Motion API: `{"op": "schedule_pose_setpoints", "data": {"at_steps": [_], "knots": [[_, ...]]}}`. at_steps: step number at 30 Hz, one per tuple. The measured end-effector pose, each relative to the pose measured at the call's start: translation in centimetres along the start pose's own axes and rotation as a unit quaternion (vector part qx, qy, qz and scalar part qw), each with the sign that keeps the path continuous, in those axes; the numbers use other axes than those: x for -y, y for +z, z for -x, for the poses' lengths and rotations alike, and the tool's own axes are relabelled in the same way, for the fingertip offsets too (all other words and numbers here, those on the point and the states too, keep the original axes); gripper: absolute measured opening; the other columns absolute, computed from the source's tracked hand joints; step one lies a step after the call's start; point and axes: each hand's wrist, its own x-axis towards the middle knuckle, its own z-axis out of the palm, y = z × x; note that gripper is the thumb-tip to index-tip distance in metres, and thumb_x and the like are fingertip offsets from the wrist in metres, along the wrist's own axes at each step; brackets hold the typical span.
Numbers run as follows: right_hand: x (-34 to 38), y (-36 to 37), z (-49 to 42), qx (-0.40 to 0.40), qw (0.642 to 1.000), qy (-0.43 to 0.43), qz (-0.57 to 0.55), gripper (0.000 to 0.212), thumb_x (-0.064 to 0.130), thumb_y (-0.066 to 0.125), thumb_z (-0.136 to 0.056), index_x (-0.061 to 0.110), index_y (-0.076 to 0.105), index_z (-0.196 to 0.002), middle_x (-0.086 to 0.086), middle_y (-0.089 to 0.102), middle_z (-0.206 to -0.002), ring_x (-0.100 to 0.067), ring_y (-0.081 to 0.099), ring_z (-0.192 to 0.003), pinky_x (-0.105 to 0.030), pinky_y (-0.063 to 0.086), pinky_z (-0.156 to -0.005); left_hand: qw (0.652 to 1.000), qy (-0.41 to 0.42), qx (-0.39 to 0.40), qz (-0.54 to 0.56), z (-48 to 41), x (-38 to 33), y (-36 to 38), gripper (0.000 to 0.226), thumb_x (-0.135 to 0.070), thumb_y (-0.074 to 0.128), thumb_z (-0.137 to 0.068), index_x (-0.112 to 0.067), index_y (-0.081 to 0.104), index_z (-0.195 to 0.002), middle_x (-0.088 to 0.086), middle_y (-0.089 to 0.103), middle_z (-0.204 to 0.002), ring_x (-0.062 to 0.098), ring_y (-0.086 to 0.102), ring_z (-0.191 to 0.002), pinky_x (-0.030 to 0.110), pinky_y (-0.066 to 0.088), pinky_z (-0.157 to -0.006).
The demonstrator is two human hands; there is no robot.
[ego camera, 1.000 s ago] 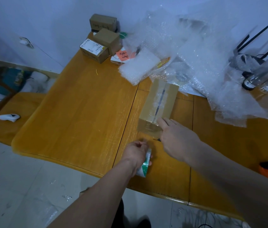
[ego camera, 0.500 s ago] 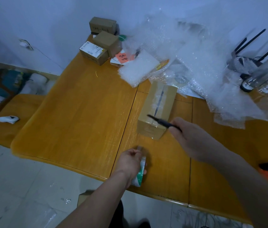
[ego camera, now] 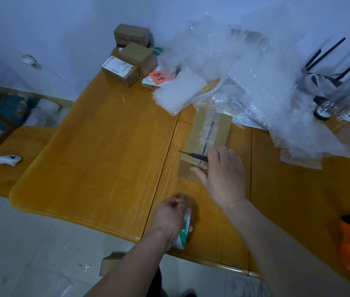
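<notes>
The left hand (ego camera: 169, 217) curls round a green-and-white tape roll (ego camera: 183, 232) at the table's (ego camera: 105, 157) near edge. The right hand (ego camera: 223, 176), thumb spread, holds a dark pointed tool (ego camera: 193, 155), possibly tweezers, over the near end of the taped cardboard box (ego camera: 210, 129).

The wooden table (ego camera: 105, 157) carries a taped cardboard box (ego camera: 205, 129) directly under the right hand's (ego camera: 223, 176) grip on a dark tool (ego camera: 193, 154). Bubble wrap (ego camera: 255, 82) lies beyond that grip, 3 small cartons (ego camera: 137, 57) far beyond-left and 2 clear bottles (ego camera: 341, 96) far right.
</notes>
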Motion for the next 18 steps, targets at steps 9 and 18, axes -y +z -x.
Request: {"op": "schedule_pose_setpoints", "data": {"at_steps": [9,18], "knots": [[-0.5,3.4,1.6,-0.070,0.998,0.004,0.002,0.074,0.053,0.086,-0.067,0.008,0.050,-0.114,-0.016,0.060,-0.112,-0.033,0.056,-0.093,-0.045,0.049,-0.077,1.000,0.006,0.009,0.005,-0.6,0.8,-0.4,0.011,-0.029,0.058,-0.102,-0.023,0.067,-0.104,0.018,0.076,-0.101,0.027,0.071,-0.072,0.031,0.057,-0.058],[-0.2,2.0,1.4,-0.069,0.997,0.024,0.017,0.083,0.076,0.069,-0.068,0.006,0.059,-0.113,-0.014,0.061,-0.116,-0.032,0.055,-0.100,-0.044,0.044,-0.081,1.000,0.005,0.010,0.015,-0.3,0.6,-0.3,0.011,-0.029,0.060,-0.102,-0.022,0.068,-0.100,0.016,0.076,-0.098,0.026,0.071,-0.073,0.031,0.058,-0.060]]}}
